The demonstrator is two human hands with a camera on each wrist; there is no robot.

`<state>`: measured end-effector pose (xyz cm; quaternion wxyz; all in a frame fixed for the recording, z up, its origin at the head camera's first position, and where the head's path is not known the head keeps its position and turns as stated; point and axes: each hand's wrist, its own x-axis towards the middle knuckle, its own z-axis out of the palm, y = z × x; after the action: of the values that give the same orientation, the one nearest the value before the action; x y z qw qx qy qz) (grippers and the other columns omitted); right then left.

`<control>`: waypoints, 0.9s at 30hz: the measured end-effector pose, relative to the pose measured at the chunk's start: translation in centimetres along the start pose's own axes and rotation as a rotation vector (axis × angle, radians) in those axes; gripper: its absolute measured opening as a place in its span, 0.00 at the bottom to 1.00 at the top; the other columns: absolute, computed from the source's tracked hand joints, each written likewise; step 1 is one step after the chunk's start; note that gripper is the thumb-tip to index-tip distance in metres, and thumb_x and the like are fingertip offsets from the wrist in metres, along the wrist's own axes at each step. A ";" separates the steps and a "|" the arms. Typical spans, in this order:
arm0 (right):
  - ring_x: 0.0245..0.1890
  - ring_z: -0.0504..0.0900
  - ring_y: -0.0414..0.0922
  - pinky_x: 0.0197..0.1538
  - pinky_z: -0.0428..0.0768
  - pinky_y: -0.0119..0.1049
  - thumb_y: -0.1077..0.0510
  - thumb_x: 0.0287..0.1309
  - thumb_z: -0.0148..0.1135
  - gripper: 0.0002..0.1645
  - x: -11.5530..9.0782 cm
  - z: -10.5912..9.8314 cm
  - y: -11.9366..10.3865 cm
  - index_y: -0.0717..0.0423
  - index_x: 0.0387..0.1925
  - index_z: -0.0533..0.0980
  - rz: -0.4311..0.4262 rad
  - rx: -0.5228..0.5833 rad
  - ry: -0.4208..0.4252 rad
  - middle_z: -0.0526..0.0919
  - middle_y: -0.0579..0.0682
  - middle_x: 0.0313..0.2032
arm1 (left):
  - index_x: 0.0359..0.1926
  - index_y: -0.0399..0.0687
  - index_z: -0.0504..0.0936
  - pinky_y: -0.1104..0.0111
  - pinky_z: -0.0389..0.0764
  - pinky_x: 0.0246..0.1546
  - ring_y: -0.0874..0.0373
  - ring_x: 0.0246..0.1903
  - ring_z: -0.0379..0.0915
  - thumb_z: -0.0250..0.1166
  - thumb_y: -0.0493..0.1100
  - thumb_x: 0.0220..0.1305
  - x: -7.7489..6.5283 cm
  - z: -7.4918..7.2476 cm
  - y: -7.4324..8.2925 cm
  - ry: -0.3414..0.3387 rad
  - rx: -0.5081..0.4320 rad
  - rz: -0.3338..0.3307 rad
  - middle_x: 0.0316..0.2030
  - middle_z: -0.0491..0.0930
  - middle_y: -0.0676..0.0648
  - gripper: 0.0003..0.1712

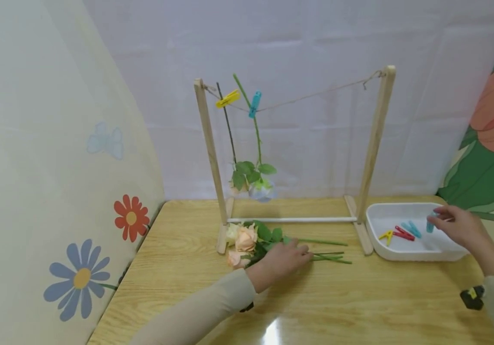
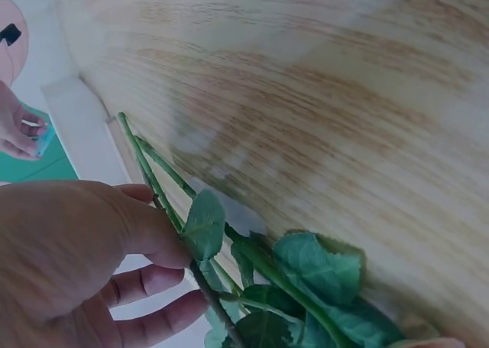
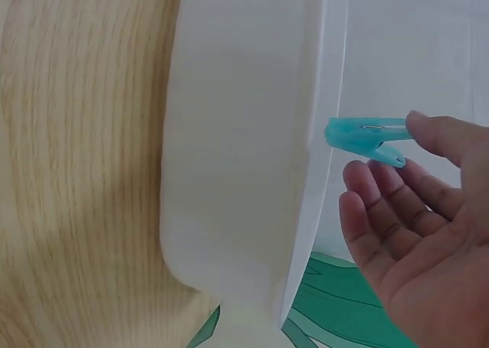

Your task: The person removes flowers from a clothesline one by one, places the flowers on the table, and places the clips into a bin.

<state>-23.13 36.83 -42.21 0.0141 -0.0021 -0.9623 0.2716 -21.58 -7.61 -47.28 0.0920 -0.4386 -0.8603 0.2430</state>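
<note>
Right of the wooden frame (image 1: 375, 143), my right hand (image 1: 460, 227) pinches a blue clothespin (image 3: 367, 134) over the white tray (image 1: 415, 256). In front of the frame, my left hand (image 1: 283, 261), thumb and fingers narrowed, grips a rose stem (image 2: 216, 305) among roses (image 1: 245, 238) on the worktop (image 1: 178, 306).

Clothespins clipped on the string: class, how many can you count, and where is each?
2: a yellow clothespin near the left post, and a blue clothespin just to its right. None looks hidden.
</note>
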 end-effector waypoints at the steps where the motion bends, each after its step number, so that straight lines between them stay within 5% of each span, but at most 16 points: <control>1: 0.47 0.76 0.70 0.42 0.80 0.58 0.42 0.75 0.51 0.39 0.0 0.1 0.1 0.79 0.59 0.66 0.000 -0.012 0.008 0.75 0.78 0.51 | 0.65 0.68 0.75 0.76 0.75 0.21 0.61 0.52 0.74 0.64 0.41 0.71 0.0 0.0 0.0 -0.001 0.001 0.001 0.56 0.75 0.61 0.25; 12: 0.43 0.76 0.70 0.43 0.77 0.61 0.43 0.72 0.56 0.40 0.3 0.1 1.0 0.82 0.57 0.65 0.032 -0.114 0.002 0.75 0.78 0.45 | 0.65 0.69 0.75 0.77 0.75 0.24 0.63 0.50 0.73 0.65 0.39 0.68 -0.4 -0.5 0.1 0.010 0.049 0.012 0.55 0.75 0.61 0.28; 17: 0.46 0.74 0.71 0.45 0.75 0.63 0.41 0.72 0.54 0.42 0.2 0.2 0.9 0.81 0.58 0.64 0.027 -0.103 0.008 0.74 0.79 0.47 | 0.65 0.68 0.76 0.77 0.76 0.25 0.63 0.49 0.73 0.65 0.45 0.70 -0.5 -0.6 -0.1 0.010 0.049 0.019 0.55 0.76 0.60 0.24; 27: 0.49 0.74 0.72 0.46 0.76 0.63 0.40 0.74 0.51 0.41 0.3 -0.1 -0.5 0.79 0.59 0.66 0.012 -0.072 -0.009 0.74 0.78 0.50 | 0.62 0.66 0.78 0.75 0.80 0.28 0.61 0.48 0.75 0.67 0.38 0.66 -1.5 -1.4 -1.3 0.031 0.005 0.001 0.53 0.78 0.58 0.26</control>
<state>-23.45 36.46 -41.83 0.0078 -0.0073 -0.9715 0.2368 -21.04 -8.99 -45.36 0.1064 -0.4425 -0.8579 0.2384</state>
